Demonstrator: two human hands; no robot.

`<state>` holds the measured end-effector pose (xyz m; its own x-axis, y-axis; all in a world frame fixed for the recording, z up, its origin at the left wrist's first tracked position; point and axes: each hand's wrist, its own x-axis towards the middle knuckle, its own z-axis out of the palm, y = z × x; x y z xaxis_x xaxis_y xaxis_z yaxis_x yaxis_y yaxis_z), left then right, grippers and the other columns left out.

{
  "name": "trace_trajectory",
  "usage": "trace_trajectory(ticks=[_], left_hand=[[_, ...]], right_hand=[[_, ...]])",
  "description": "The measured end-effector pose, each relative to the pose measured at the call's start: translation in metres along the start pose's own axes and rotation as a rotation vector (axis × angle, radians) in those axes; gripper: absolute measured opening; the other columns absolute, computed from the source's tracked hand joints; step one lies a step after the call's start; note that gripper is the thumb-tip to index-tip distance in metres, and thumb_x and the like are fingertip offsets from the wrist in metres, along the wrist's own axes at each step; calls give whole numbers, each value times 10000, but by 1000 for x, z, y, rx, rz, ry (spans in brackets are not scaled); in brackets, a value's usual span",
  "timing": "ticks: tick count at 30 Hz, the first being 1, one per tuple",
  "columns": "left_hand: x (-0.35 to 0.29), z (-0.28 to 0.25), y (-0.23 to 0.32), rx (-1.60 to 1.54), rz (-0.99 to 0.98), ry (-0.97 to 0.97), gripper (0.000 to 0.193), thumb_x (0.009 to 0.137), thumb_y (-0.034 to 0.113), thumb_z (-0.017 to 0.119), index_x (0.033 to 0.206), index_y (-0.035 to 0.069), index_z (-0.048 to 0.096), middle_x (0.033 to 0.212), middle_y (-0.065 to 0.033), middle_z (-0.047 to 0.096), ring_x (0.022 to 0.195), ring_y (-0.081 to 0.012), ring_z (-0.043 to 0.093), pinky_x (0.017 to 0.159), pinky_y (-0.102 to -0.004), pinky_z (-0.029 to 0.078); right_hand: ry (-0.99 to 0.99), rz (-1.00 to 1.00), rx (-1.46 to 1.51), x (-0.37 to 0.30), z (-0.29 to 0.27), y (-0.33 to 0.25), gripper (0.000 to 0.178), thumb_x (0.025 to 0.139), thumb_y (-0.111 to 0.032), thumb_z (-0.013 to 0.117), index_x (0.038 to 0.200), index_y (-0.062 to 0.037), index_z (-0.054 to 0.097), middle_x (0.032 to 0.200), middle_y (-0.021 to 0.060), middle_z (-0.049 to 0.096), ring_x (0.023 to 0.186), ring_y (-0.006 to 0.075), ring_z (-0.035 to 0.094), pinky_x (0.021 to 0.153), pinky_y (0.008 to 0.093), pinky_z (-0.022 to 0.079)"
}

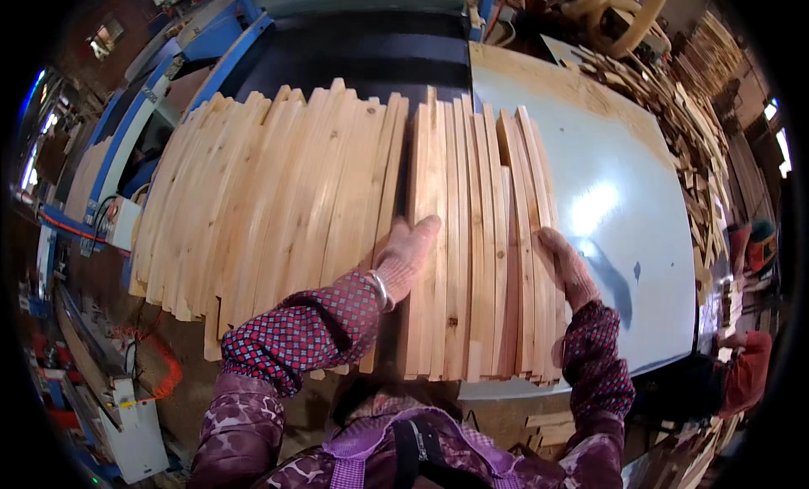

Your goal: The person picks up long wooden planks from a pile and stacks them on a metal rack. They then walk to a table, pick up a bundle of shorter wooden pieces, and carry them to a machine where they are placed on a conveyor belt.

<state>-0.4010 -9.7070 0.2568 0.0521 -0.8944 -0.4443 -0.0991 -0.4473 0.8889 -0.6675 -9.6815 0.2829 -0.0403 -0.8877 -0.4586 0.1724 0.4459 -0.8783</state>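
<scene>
Long pale wooden strips lie side by side in two groups, their lengths running away from me. My left hand [407, 255], in a pinkish knit glove, presses the left side of the right-hand bundle of wooden strips [477, 278], thumb and fingers bent over its edge. Against the bundle's right side is my right hand [570, 265], gloved alike, its fingers curled round the outermost strip. The bundle is held between both hands. To the left, past a narrow dark gap, the wider group of wooden strips [270, 194] has uneven ends.
A pale blue-grey tabletop [624, 261] extends to the right of the strips. Behind them is a dark machine bed [362, 55] with blue framing [223, 72]. Scrap wood [695, 152] is heaped at the far right. Another person in a red top [746, 371] is at the right edge.
</scene>
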Motion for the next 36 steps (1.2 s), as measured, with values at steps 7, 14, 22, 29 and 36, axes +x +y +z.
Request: trace_trajectory(ticks=[7, 14, 22, 29, 36], left_hand=[[-30, -10, 14, 376, 365, -38, 755, 746, 280, 629, 1307, -73, 269, 1354, -286, 277, 1273, -349, 285, 1063, -383, 212], [-93, -25, 23, 880, 1041, -413, 659, 742, 269, 633, 1278, -16, 377, 1338, -230, 342, 1267, -352, 299, 1074, -439, 185], [-91, -22, 11, 1296, 1222, -701, 686, 771, 495, 460, 1271, 26, 417, 1338, -156, 381, 1273, -319, 301, 1086, -419, 162], [-125, -55, 2, 1292, 1148, -713, 777, 701, 541, 558, 1255, 11, 435, 1312, -190, 389, 1259, -352, 306, 1068, -465, 191], [-132, -41, -20, 1276, 1284, -701, 622, 742, 453, 557, 1248, 101, 469, 1277, -91, 449, 1232, -309, 354, 1070, -476, 183]], right_hand=[[202, 126, -1319, -11, 16, -36, 767, 818, -663, 377, 950, 50, 626, 889, 191, 621, 894, 230, 602, 772, 343, 452], [201, -244, -1447, -26, 47, -12, 742, 759, -675, 475, 918, 33, 632, 798, 211, 638, 711, 285, 642, 571, 382, 496], [385, -32, -1022, -75, 62, 6, 930, 680, -534, 686, 1291, 48, 297, 1145, 265, 500, 1103, 323, 503, 915, 399, 416], [207, -384, -1239, -169, 70, 50, 1118, 473, -399, 827, 1321, 43, 247, 1294, 281, 346, 1194, 422, 381, 961, 412, 385], [447, -350, -1317, -176, 82, 73, 978, 459, -363, 827, 1291, -87, 394, 1312, 259, 362, 1132, 379, 471, 859, 394, 464]])
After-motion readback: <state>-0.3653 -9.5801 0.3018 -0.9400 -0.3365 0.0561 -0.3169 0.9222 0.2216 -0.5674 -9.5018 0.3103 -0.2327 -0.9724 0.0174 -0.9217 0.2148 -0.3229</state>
